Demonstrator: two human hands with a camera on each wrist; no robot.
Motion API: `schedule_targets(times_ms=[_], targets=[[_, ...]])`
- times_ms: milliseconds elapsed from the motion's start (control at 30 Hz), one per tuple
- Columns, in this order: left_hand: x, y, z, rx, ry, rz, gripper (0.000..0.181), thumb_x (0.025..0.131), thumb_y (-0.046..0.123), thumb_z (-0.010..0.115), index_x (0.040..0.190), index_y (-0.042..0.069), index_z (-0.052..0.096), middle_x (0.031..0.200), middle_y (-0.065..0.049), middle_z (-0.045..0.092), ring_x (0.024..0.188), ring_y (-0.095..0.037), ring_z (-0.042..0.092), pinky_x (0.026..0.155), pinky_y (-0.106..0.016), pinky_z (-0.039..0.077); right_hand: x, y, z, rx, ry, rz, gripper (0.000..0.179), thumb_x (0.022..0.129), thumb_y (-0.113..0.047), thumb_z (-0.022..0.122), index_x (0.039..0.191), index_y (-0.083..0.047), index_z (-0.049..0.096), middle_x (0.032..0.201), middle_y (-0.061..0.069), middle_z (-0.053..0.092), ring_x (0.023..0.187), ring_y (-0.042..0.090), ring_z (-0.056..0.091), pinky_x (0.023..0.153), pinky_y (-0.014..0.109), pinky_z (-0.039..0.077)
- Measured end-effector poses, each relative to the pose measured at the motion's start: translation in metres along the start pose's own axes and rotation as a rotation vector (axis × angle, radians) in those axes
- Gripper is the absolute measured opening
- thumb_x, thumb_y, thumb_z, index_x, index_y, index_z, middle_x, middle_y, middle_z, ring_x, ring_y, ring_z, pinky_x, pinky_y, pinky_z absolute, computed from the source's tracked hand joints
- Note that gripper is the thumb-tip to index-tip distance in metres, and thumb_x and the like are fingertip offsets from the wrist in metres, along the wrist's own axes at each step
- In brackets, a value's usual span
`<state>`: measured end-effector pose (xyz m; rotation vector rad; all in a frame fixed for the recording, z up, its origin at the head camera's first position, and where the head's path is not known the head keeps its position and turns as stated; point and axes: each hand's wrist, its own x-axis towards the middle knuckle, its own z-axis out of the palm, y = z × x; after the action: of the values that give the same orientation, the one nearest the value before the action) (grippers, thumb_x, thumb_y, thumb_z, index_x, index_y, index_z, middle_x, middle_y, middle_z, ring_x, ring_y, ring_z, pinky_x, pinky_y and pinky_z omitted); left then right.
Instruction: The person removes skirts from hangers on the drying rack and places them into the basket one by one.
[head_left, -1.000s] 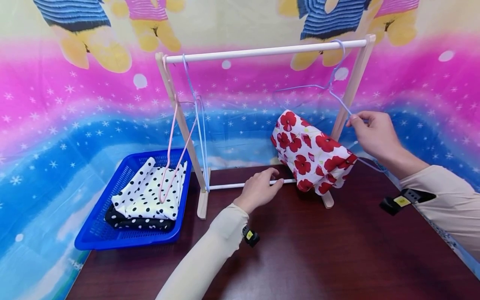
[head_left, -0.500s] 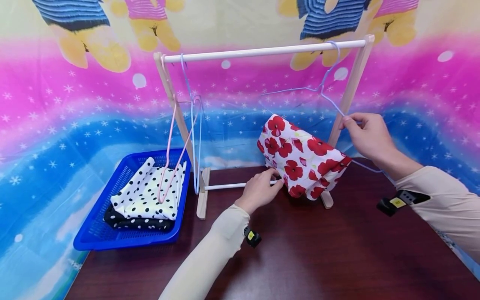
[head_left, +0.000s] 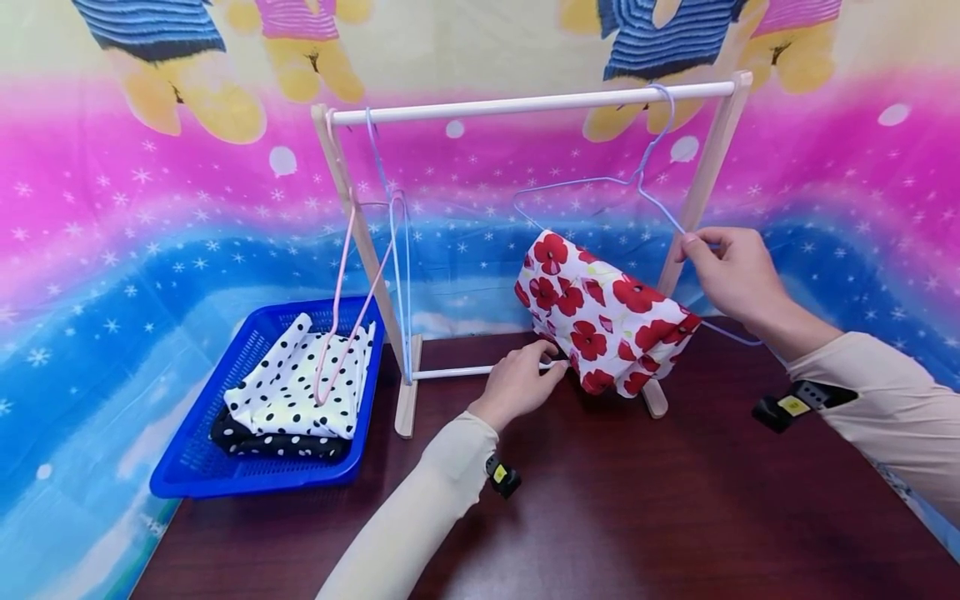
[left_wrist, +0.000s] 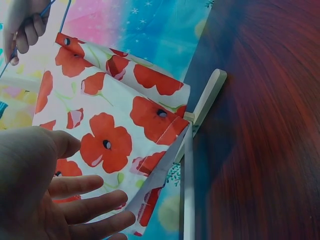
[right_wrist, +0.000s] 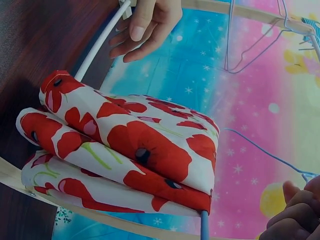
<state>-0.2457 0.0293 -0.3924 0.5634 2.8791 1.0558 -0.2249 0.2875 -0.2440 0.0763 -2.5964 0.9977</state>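
Observation:
A cloth printed with red poppies [head_left: 592,317] drapes folded over the lower bar of a light purple wire hanger [head_left: 642,165]. The hanger's hook sits over the white top rod [head_left: 487,107] of a small wooden rack, toward its right end. Between thumb and fingers, my right hand [head_left: 738,271] pinches the hanger's right shoulder wire. My left hand [head_left: 517,383] is beside the cloth's lower left edge, by the rack's bottom rod [head_left: 453,372]. Its fingers [left_wrist: 92,205] are spread and relaxed in the left wrist view, gripping nothing. The cloth hangs tilted, lower on the right.
A pink hanger [head_left: 345,250] and a blue hanger [head_left: 393,225] hang at the rack's left end. Left of the rack, a blue basket [head_left: 255,487] holds a white polka-dot cloth [head_left: 300,392] over a black dotted one [head_left: 288,447]. A patterned curtain [head_left: 480,200] stands behind.
The purple hanger and poppy cloth have shifted left along the rod, with my right hand moving slightly left too. The cloth now comes close to my left hand, which has barely moved.

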Motion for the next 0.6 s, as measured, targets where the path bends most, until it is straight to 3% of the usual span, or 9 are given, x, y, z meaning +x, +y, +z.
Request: schedule_targets(times_ms=[600], targets=[[-0.005, -0.011, 0.003, -0.020, 0.039, -0.024, 0.038, 0.100, 0.038, 0.058, 0.131, 0.018, 0.063, 0.124, -0.002, 0.072, 0.106, -0.020, 0.069, 0.093, -0.040, 0.057, 0.001, -0.006, 0.004, 0.002, -0.031, -0.033, 0.048, 0.108, -0.042, 0.040, 0.108, -0.003, 0.067, 0.048, -0.005, 0.029, 0.040, 0.016, 0.028, 0.036, 0.034, 0.026]])
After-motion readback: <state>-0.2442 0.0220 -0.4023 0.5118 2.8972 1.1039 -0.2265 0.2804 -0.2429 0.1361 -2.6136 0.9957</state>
